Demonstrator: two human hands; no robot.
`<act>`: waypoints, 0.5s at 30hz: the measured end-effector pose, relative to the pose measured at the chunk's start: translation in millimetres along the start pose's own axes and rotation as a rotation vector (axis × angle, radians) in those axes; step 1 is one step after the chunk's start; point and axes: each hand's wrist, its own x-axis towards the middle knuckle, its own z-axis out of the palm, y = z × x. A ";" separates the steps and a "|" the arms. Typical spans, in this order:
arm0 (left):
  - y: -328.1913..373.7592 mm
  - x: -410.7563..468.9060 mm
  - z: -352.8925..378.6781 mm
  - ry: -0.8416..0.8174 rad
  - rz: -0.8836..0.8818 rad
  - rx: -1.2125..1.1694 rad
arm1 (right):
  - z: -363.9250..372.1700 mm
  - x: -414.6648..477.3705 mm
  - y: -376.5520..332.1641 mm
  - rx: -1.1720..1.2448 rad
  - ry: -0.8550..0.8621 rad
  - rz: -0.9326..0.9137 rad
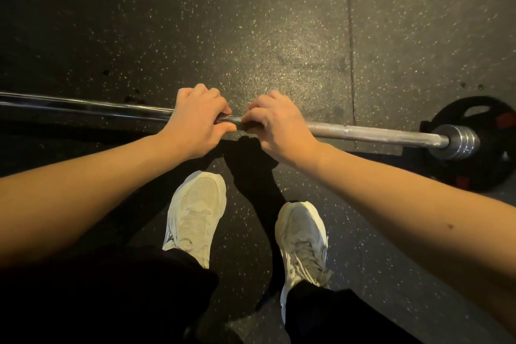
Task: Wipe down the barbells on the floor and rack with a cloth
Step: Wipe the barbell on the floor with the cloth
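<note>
**A:** Rubber flooring [279,36], black with pale specks, is seen across the whole frame. What is laid on it?

**B:** A barbell [377,132] is laid across the middle, from the left edge towards the right edge. There a black weight plate [497,126] is fitted on its end.

**A:** And below the bar?

**B:** A left trainer [195,209] and a right trainer [303,237], both pale, are planted at lower centre.

**A:** How is the bar held?

**B:** It is gripped at centre frame. The left hand [195,120] is curled over the shaft with the thumb underneath. The right hand [279,123] is wrapped round it just beside, almost touching.

**A:** The cloth?

**B:** A dark cloth [251,170] is seen hanging beneath the right hand. How it is pinched cannot be told.
</note>
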 end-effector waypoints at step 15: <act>0.5 0.8 -4.3 -0.008 -0.008 0.012 | 1.6 4.4 -6.0 -0.071 -0.028 -0.059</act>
